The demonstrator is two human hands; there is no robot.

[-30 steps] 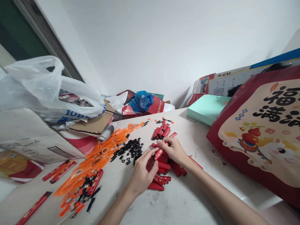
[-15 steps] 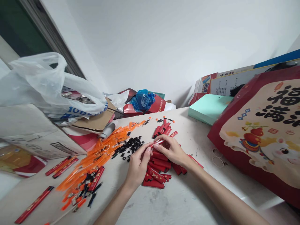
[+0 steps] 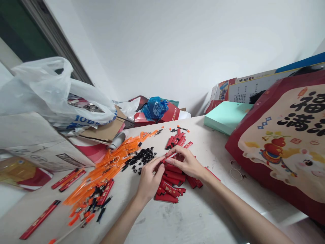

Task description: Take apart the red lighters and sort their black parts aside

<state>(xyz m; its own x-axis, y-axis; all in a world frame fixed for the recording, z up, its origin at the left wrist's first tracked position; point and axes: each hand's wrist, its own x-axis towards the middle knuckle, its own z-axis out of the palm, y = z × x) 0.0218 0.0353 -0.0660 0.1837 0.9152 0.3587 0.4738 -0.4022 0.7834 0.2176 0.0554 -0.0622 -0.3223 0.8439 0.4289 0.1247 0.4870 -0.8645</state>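
Both hands worked at the middle of the table (image 3: 193,217), above a pile of short red cases (image 3: 170,183). The left hand (image 3: 149,178) and the right hand (image 3: 188,162) met at one slim red strip (image 3: 169,156), held just clear of the pile. The fingers of the right hand were pinched on the strip's right part; the fingers of the left hand were closed on its left end. The strip lay nearly level, tilted slightly up toward the far right.

A heap of small black clips (image 3: 142,158) lay just left of the hands. Farther left, a spread of orange translucent strips (image 3: 111,166) ran from the near left toward the far middle of the table, with black and red pieces mixed in at its near end. A second group of red cases (image 3: 176,139) lay beyond the hands. Long red strips (image 3: 68,179) lay singly at the near left edge.

A white plastic bag (image 3: 50,95) sat on a cardboard box (image 3: 38,142) at the far left. A mint-green box (image 3: 225,118) stood at the far right, and a large red printed gift bag (image 3: 284,142) lay right of the hands. Rubber bands (image 3: 235,171) lay between the right forearm and the gift bag. A blue plastic bag (image 3: 154,107) rested against the far wall.
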